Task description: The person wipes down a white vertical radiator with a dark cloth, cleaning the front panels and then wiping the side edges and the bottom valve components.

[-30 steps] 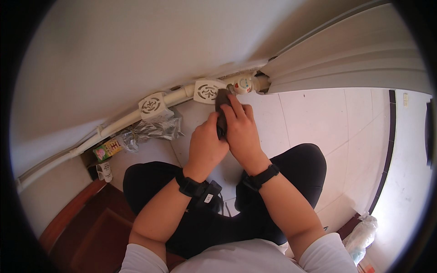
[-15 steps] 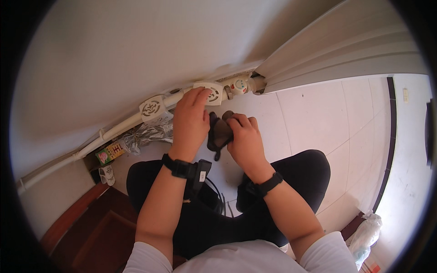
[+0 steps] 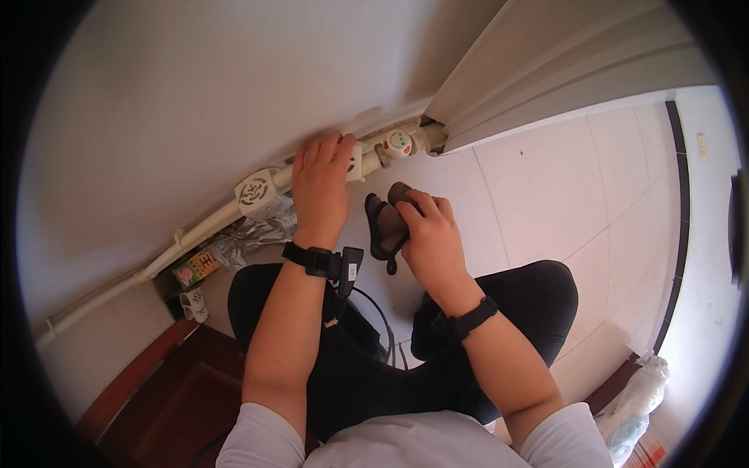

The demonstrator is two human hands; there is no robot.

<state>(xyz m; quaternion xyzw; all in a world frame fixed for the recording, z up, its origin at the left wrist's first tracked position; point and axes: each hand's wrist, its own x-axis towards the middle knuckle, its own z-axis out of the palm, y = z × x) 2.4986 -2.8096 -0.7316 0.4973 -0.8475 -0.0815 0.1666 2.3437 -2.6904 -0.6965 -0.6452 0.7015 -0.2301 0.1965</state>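
My left hand (image 3: 321, 181) lies over a white pipe cover with cut-out slots (image 3: 355, 161), its fingers together and bent across the top against the wall. It hides most of this cover, and the thumb is out of sight. My right hand (image 3: 434, 234), closed, pinches a small dark brown, see-through, mesh-like piece (image 3: 389, 225) with a black rim and a small loop hanging below. What kind of thing it is I cannot make out. It hangs between my hands, below the white pipe (image 3: 204, 231). A second slotted cover (image 3: 254, 194) sits farther left on the pipe.
Right of my left hand, a round white valve knob (image 3: 398, 143) joins the pipe by a pale panel (image 3: 546, 78). Crumpled foil (image 3: 253, 238), a yellow-green box (image 3: 195, 269) and dark red wood (image 3: 183, 382) are at left. A plastic bag (image 3: 636, 398) stands at lower right.
My left hand has moved up onto the pipe cover, its fingers now bent over it. My right hand has shifted slightly right and down with the mesh-like piece. The view has turned a little.
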